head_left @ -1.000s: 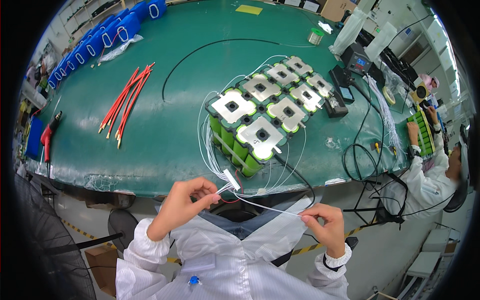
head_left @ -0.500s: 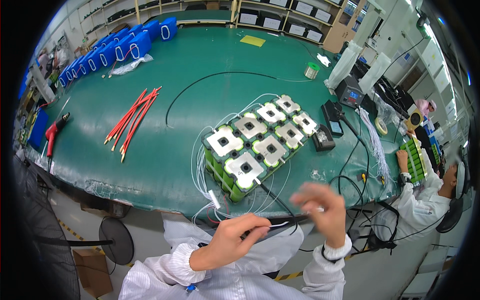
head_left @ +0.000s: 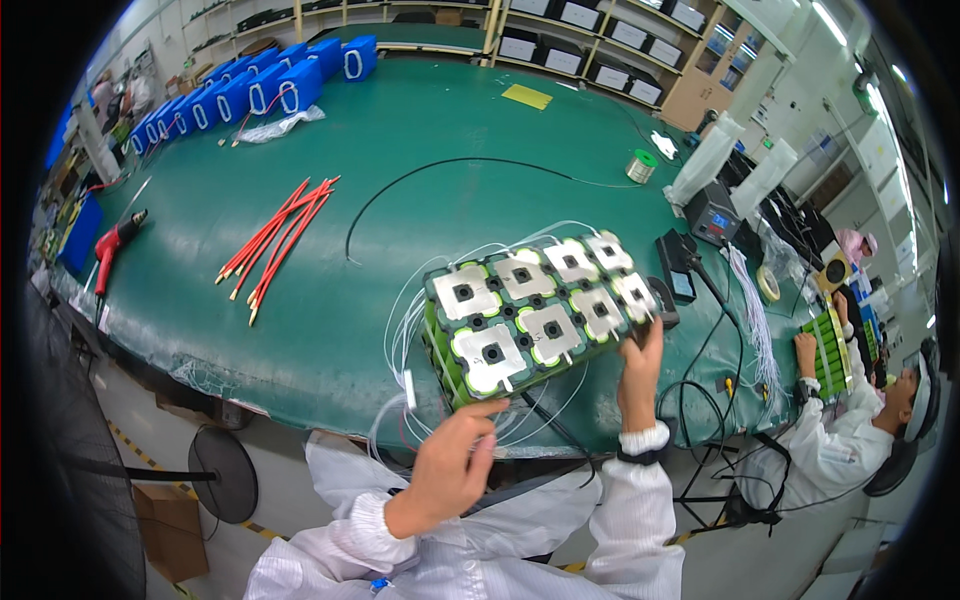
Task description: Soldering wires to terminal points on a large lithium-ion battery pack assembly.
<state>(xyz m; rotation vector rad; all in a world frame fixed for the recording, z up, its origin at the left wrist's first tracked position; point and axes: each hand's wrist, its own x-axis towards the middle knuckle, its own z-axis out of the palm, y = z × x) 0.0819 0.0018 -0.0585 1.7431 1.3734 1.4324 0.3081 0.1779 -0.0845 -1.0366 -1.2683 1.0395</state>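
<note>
A battery pack point(head_left: 540, 300) of green cylindrical cells stands at the table's front, with metal plates across its black-framed top. Thin white wires point(head_left: 405, 320) run round its left side to a small white connector point(head_left: 409, 389). My right hand point(head_left: 641, 375) is closed on the pack's right end, fingers against its side. My left hand point(head_left: 448, 465) is just below the pack's front left corner, index finger stretched toward it and thumb apart; nothing plainly shows in it. A black cable point(head_left: 560, 425) hangs from the pack's front over the table edge.
Red wires point(head_left: 285, 235) lie to the left, beside a red heat gun point(head_left: 118, 245). Blue packs point(head_left: 235, 95) line the far left. At right are a solder spool point(head_left: 641, 166), a soldering station point(head_left: 712, 212) and a white wire bundle point(head_left: 755, 320). A co-worker point(head_left: 830, 430) sits at right.
My right hand has moved up onto the pack's right end, and the pack has turned slightly clockwise. My left hand no longer visibly pinches the thin white piece. The view has shifted slightly.
</note>
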